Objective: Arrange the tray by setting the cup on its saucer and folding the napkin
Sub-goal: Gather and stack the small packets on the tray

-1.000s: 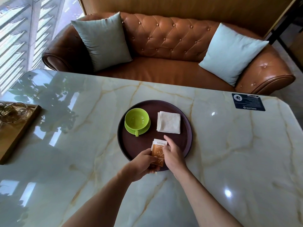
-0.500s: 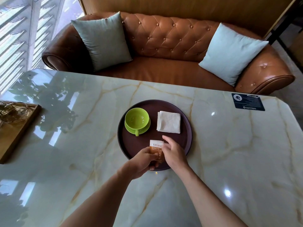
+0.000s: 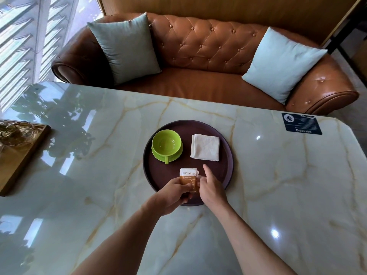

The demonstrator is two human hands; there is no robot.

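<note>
A round dark brown tray (image 3: 226,171) lies on the marble table. On its left half a lime green cup (image 3: 166,143) stands on its matching saucer (image 3: 174,155), handle toward me. A white napkin (image 3: 205,147), folded into a square, lies on the tray's right half. Near the tray's front edge a small orange and white packet (image 3: 188,178) is pinched at its lower left by my left hand (image 3: 172,192). My right hand (image 3: 210,187) touches the packet's right edge with the thumb, forefinger stretched out.
A wooden tray (image 3: 23,155) with glassware sits at the table's left edge. A dark blue sticker (image 3: 301,123) marks the far right corner. Behind the table stands a brown leather sofa (image 3: 198,62) with two pale cushions.
Both hands have shifted the packet slightly farther onto the tray and set it more upright. Cup, saucer and napkin have not moved.
</note>
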